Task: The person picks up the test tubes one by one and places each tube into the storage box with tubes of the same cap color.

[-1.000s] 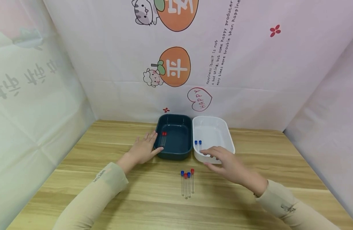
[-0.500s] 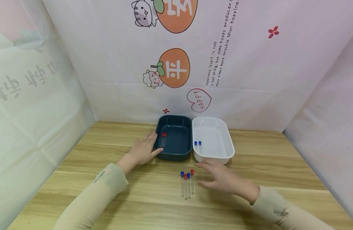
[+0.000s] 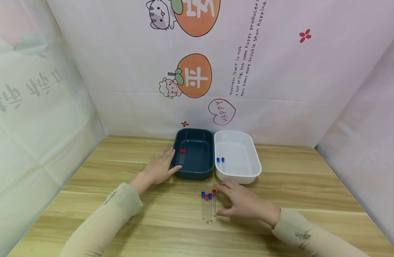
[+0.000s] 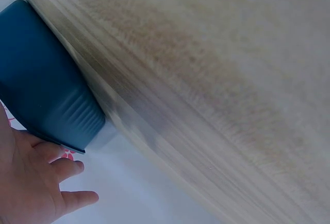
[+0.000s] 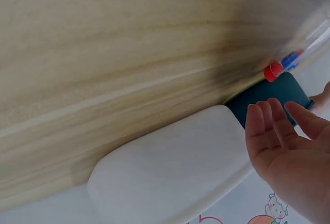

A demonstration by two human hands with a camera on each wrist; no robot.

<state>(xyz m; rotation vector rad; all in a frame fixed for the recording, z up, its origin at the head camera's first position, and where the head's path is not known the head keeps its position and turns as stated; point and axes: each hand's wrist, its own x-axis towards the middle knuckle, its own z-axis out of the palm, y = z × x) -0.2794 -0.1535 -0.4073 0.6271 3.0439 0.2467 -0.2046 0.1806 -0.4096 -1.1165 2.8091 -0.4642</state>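
Observation:
Several clear capped tubes lie side by side on the wooden table (image 3: 145, 221); a red-capped tube (image 3: 214, 203) is the rightmost, beside blue-capped tubes (image 3: 203, 205) and another red-capped one. My right hand (image 3: 243, 201) hovers just right of them, fingers parted and holding nothing, its fingertips close to the rightmost tube. My left hand (image 3: 158, 167) rests with spread fingers against the left side of the dark teal bin (image 3: 193, 175), thumb at its front rim. Inside that bin lie red-capped tubes (image 3: 182, 155). Blue-capped tubes (image 3: 220, 160) are in the white bin (image 3: 236, 178).
The two bins stand side by side at the back of the table, near a printed white cloth wall (image 3: 267, 117). Other cloth walls rise at left (image 3: 39, 117) and right (image 3: 363, 125).
My right hand has moved from the front rim of the white bin down and left to the tubes on the table. The left hand stays at the teal bin.

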